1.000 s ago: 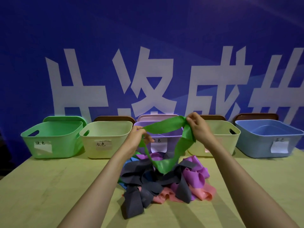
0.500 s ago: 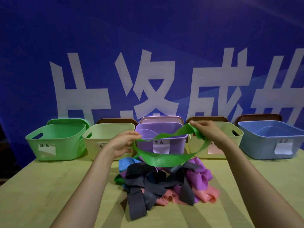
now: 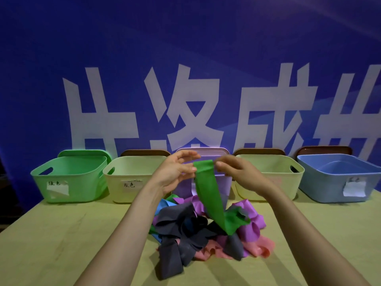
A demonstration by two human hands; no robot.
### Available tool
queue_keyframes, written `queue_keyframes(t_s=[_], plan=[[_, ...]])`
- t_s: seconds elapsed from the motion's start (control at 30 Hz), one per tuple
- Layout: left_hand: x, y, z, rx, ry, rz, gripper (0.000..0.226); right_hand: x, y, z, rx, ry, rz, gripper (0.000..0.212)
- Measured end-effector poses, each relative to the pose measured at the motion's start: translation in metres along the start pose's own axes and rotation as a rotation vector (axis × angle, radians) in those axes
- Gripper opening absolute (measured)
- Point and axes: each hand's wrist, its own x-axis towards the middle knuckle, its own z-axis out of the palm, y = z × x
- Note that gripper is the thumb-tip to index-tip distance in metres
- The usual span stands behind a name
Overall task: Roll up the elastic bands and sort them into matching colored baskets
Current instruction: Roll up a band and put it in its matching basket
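- The left hand [image 3: 173, 174] pinches one top corner of the green band [image 3: 208, 195] between thumb and fingers, and the right hand [image 3: 241, 174] pinches the other. Both grips are narrow and sit close together at the band's upper end.
- From that pinch the green band hangs flat, held above the table [image 3: 61, 234]. Its lower end lies crumpled on the pile of bands [image 3: 185, 230] at mid-table.
- The pile is a loose tangle of grey, purple, pink and blue strips, with the green tail on top of them rather than threaded through, as far as can be seen.
- The green basket [image 3: 82, 182] stands at the table's far left corner, first in a row of five baskets along the far edge.
- The band looks thin, light, limp and stretchy, probably a little tacky. It should roll best from the held end, with fingers across its full width and the strip kept lightly taut so the turns stay even.
- Let go, a loose roll would likely spring open, so it needs a firm pinch across the coil.
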Motion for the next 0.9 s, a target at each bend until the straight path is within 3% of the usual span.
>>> queue_keyframes(t_s=[0.07, 0.17, 0.27, 0.33, 0.47, 0.63, 0.73, 0.9], plan=[[0.002, 0.004, 0.004, -0.008, 0.023, 0.03, 0.037, -0.003, -0.014, 0.002, 0.133, -0.035, -0.07, 0.034], [0.006, 0.016, 0.009, 0.0, 0.046, 0.06, 0.033, -0.001, -0.024, 0.004, -0.011, 0.033, -0.114, 0.049], [0.008, 0.036, 0.015, -0.013, 0.03, 0.099, 0.026, 0.006, -0.036, 0.0, 0.097, 0.192, -0.152, 0.041], [0.008, 0.05, 0.019, 0.01, 0.01, 0.143, 0.023, 0.012, -0.043, -0.006, 0.115, 0.259, -0.184, 0.024], [0.007, 0.059, 0.023, 0.348, 0.025, 0.235, 0.033, 0.02, -0.058, -0.013, 0.128, 0.317, -0.212, 0.011], [0.011, 0.054, 0.029, 0.4, 0.154, 0.366, 0.011, 0.025, -0.069, -0.018, 0.066, 0.401, -0.257, 0.004], [0.014, 0.055, 0.029, 0.399, 0.195, 0.415, 0.006, 0.026, -0.075, -0.022, 0.062, 0.382, -0.239, 0.004], [0.011, 0.053, 0.031, 0.321, 0.113, 0.379, 0.007, 0.024, -0.08, -0.025, 0.174, 0.285, -0.214, 0.006]])
